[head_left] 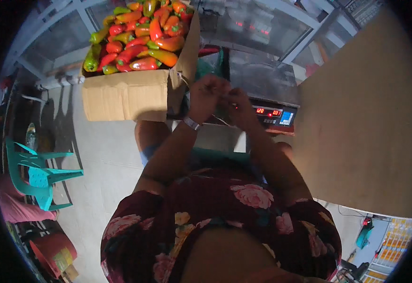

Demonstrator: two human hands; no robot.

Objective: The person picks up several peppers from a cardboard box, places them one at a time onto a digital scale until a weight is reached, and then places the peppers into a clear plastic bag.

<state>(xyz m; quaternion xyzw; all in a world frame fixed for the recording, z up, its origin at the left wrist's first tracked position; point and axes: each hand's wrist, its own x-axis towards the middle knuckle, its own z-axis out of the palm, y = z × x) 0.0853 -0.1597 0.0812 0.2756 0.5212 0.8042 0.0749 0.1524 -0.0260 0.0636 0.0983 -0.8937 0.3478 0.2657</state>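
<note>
My left hand [206,96] and my right hand [240,109] are close together in front of me, fingertips pinched and almost meeting. What they hold between them is too small and dark to make out. A thin pale strand [222,121] shows just below the hands. Behind them lies a green plastic bag [209,66]. Beside my right hand is a digital weighing scale [261,75] with a dark flat platform and a lit red display. To the left of my left hand stands an open cardboard box [125,96], heaped with red, orange and green peppers [140,40].
A large brown board [364,122] takes up the right side. Glass panes in pale frames [258,30] stand beyond the scale. On the left are a turquoise plastic chair [41,177] and a red bucket [55,254]. A rack with orange items [392,250] is at lower right.
</note>
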